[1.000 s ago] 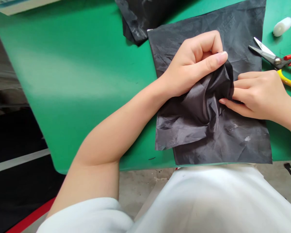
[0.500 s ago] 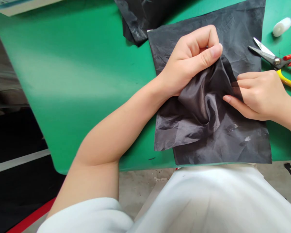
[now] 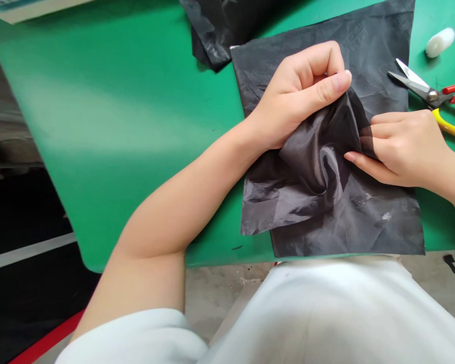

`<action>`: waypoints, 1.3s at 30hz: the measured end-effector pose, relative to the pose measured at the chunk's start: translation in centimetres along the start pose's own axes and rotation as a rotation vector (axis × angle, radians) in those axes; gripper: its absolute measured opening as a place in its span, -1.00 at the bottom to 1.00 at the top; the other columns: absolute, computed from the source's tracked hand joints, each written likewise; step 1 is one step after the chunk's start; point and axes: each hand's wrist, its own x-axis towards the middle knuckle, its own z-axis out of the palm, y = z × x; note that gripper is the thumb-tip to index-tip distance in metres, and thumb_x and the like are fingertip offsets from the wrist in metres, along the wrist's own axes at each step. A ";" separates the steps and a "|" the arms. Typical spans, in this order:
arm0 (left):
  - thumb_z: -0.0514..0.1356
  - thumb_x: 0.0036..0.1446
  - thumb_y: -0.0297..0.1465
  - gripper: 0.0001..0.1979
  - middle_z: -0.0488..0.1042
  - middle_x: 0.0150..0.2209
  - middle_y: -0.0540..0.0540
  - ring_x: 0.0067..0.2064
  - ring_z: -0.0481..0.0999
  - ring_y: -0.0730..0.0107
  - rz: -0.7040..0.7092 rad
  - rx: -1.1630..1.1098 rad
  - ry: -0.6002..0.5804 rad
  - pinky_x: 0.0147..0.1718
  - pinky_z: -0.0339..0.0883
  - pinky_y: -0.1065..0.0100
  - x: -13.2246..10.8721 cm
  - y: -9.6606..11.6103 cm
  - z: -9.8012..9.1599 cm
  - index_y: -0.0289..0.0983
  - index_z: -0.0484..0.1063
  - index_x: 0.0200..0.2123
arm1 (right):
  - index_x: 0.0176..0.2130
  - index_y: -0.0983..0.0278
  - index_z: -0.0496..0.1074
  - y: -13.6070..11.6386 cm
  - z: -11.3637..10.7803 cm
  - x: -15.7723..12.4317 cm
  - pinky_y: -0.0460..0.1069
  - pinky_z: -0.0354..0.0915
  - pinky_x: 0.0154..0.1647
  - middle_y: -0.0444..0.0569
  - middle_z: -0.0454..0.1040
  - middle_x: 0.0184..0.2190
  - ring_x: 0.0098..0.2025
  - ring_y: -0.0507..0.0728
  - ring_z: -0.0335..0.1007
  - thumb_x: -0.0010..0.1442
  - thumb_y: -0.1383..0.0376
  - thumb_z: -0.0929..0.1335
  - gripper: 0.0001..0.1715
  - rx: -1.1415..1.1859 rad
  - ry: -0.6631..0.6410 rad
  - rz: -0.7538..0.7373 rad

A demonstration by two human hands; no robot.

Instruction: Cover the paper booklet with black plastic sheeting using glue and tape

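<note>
Black thin fabric lies in layers on the green table, its upper layer bunched and lifted in the middle. My left hand pinches a raised fold of it between thumb and curled fingers. To the right, my right hand has its fingertips tucked under the edge of the lifted layer, with the thumb lying on the outside; the cloth partly covers those fingers. Whether a small item is inside the fold cannot be seen.
Scissors with red and yellow handles lie partly open right of the fabric, below a white roll-like piece. More black fabric lies at the back. The green table ends near my body.
My left hand has shifted very slightly right with the pinched fold. The right hand's thumb and fingertips have moved slightly left against the cloth.
</note>
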 end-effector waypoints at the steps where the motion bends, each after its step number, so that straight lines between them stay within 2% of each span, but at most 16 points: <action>1: 0.06 0.35 -0.16 -0.58 0.07 -0.43 0.15 -0.36 0.30 0.81 0.003 -0.015 -0.002 -0.21 0.27 0.55 0.0 0.0 0.0 -0.37 0.13 -0.42 | -0.59 0.27 0.31 0.0 0.0 0.0 0.02 -0.14 -0.49 -0.04 0.27 -0.66 -0.45 0.10 0.27 0.41 0.05 0.09 -0.34 0.005 -0.008 0.008; 3: 0.06 0.35 -0.20 -0.61 0.06 -0.42 0.15 -0.33 0.36 0.77 0.013 0.016 -0.007 -0.19 0.27 0.53 0.0 0.2 0.0 -0.38 0.14 -0.41 | -0.57 0.27 0.33 -0.1 -0.1 0.0 0.03 -0.13 -0.47 -0.03 0.29 -0.64 -0.44 0.10 0.28 0.41 0.04 0.09 -0.35 0.021 -0.024 0.022; 7: -0.18 0.38 -0.24 -0.60 0.02 -0.40 0.14 -0.23 0.47 0.67 -0.012 0.175 -0.036 -0.18 0.24 0.47 0.0 0.7 0.1 -0.40 0.16 -0.40 | -0.56 0.27 0.34 -0.1 -0.1 0.0 0.03 -0.14 -0.46 -0.02 0.34 -0.62 -0.42 0.11 0.29 0.41 0.04 0.10 -0.36 0.045 -0.032 0.034; 9: -0.15 0.37 -0.24 -0.61 0.02 -0.41 0.15 -0.28 0.42 0.76 -0.012 0.140 -0.015 -0.21 0.19 0.54 0.1 0.8 0.2 -0.39 0.15 -0.42 | -0.55 0.27 0.35 -0.1 -0.2 0.0 0.03 -0.13 -0.45 -0.01 0.36 -0.60 -0.41 0.11 0.28 0.41 0.04 0.11 -0.37 0.047 -0.031 0.036; 11: -0.03 0.36 -0.26 -0.64 0.04 -0.43 0.16 -0.36 0.29 0.87 0.008 0.033 0.003 -0.25 0.12 0.62 0.1 0.6 0.3 -0.38 0.13 -0.44 | -0.55 0.27 0.36 -0.1 -0.2 0.1 0.03 -0.14 -0.45 -0.01 0.36 -0.60 -0.42 0.11 0.27 0.41 0.03 0.10 -0.35 0.030 -0.042 0.038; 14: 0.05 0.35 -0.28 -0.66 0.07 -0.44 0.16 -0.42 0.11 0.88 0.023 -0.056 -0.019 -0.30 0.09 0.65 0.1 0.3 0.3 -0.37 0.14 -0.43 | -0.57 0.26 0.36 -0.2 -0.3 0.2 0.04 -0.15 -0.47 0.00 0.34 -0.62 -0.43 0.11 0.24 0.41 0.01 0.08 -0.32 0.000 -0.064 0.037; 17: 0.07 0.35 -0.28 -0.66 0.08 -0.44 0.16 -0.43 0.05 0.88 0.049 -0.065 -0.025 -0.30 0.09 0.66 0.1 0.1 0.2 -0.38 0.15 -0.42 | -0.59 0.26 0.32 -0.2 -0.3 0.2 0.04 -0.15 -0.48 0.00 0.33 -0.63 -0.43 0.11 0.24 0.40 0.01 0.09 -0.32 0.004 -0.071 0.039; 25: 0.03 0.37 -0.32 -0.68 0.07 -0.43 0.15 -0.40 0.06 0.88 0.106 -0.033 -0.041 -0.28 0.09 0.65 0.1 0.1 0.2 -0.42 0.18 -0.40 | -0.59 0.26 0.27 0.0 -0.3 0.0 0.04 -0.12 -0.45 -0.03 0.31 -0.63 -0.43 0.10 0.25 0.40 0.02 0.14 -0.37 0.100 -0.039 0.058; 31: 0.02 0.36 -0.19 -0.60 0.06 -0.41 0.14 -0.38 0.22 0.87 0.064 0.112 -0.045 -0.24 0.17 0.59 -0.1 0.0 -0.1 -0.41 0.14 -0.40 | -0.60 0.26 0.28 -0.2 -0.1 0.1 0.03 -0.14 -0.49 -0.04 0.27 -0.66 -0.46 0.09 0.23 0.40 0.04 0.12 -0.36 -0.018 -0.004 0.012; 35: 0.06 0.37 -0.23 -0.63 0.05 -0.44 0.15 -0.40 0.20 0.87 0.056 0.018 -0.027 -0.28 0.11 0.66 -0.1 0.1 0.0 -0.37 0.13 -0.41 | -0.63 0.26 0.24 -0.1 -0.1 0.2 0.00 -0.15 -0.52 -0.07 0.21 -0.69 -0.51 0.06 0.17 0.40 0.08 0.09 -0.36 -0.057 0.073 -0.036; 37: 0.06 0.37 -0.29 -0.66 0.06 -0.45 0.16 -0.42 0.15 0.86 0.014 -0.065 0.021 -0.31 0.08 0.66 -0.1 0.4 0.2 -0.35 0.12 -0.42 | -0.62 0.26 0.23 0.2 -0.2 0.2 0.00 -0.12 -0.51 -0.07 0.20 -0.68 -0.52 0.05 0.16 0.40 0.13 0.08 -0.38 -0.038 0.068 -0.060; 39: 0.00 0.37 -0.35 -0.70 0.04 -0.45 0.15 -0.41 0.19 0.83 -0.051 -0.082 0.037 -0.30 0.06 0.64 0.0 0.9 0.5 -0.33 0.11 -0.44 | -0.61 0.26 0.24 0.4 -0.3 0.2 0.01 -0.11 -0.49 -0.06 0.23 -0.66 -0.51 0.05 0.18 0.40 0.14 0.06 -0.38 0.004 0.035 -0.075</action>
